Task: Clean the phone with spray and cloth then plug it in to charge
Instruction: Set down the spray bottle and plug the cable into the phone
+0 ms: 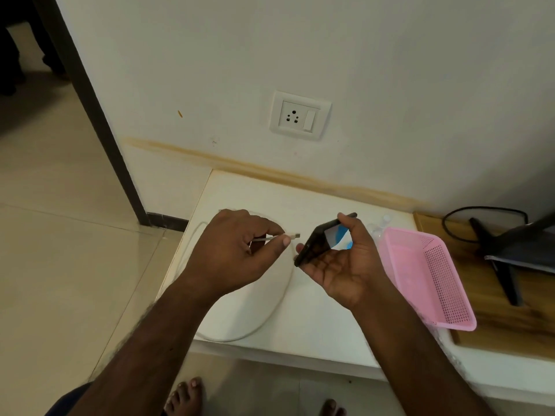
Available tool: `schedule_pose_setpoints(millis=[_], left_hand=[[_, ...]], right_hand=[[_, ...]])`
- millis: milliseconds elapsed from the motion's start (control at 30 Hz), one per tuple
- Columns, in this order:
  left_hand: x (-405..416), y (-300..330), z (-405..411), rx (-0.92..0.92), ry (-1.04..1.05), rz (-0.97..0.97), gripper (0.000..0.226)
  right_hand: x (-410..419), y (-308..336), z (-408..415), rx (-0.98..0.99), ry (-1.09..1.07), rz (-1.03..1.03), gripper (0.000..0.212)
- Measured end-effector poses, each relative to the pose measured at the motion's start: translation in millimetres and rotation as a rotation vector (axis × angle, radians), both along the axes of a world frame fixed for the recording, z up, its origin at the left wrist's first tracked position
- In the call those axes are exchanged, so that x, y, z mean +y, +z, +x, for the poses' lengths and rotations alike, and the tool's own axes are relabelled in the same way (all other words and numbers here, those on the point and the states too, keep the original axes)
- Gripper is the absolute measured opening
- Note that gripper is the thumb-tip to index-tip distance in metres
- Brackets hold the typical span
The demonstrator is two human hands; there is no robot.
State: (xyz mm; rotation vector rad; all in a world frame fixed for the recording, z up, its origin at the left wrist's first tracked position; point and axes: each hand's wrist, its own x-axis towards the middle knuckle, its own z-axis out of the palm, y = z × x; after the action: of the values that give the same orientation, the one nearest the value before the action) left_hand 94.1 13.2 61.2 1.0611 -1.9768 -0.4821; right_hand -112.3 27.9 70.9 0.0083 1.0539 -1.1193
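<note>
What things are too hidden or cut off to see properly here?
Head view:
- Spray bottle: mostly hidden behind the right hand and pink basket.
- Phone charging port: too small to see.
- Cable far end: hidden under the left hand.
- Black stand: cut off by the right edge.

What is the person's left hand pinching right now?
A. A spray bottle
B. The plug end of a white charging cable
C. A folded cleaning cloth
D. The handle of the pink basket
B. The left hand pinches the white charging cable just behind its plug, whose tip points at the dark phone held in the right hand and is not yet inserted.
</note>
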Motion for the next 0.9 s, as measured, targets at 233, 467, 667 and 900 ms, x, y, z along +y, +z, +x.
schedule_pose_setpoints(millis=[233,467,667,900], left_hand=[[0.2,-2.5,-15.5,-0.019,0.051,-0.039,0.028],[-1.0,1.3,-28.0,-0.007,0.113,-0.028,0.028],[-1.3,1.1,-31.6,-0.037,0.100,-0.017,0.028],[-1.5,-1.6,-33.4,-0.073,0.119,0.007,0.029]], right_hand=[[-7.6,0.9,5.0,-0.091,-0.129,-0.012,0.074],[-14.8,-0.7,-0.4,-0.052,-0.141,-0.049,0.070],[-14.4,-4.7,-2.7,-0.028,-0.149,-0.065,0.069],[-13.8,-10.0,-2.6,0.032,-0.146,-0.127,0.065]])
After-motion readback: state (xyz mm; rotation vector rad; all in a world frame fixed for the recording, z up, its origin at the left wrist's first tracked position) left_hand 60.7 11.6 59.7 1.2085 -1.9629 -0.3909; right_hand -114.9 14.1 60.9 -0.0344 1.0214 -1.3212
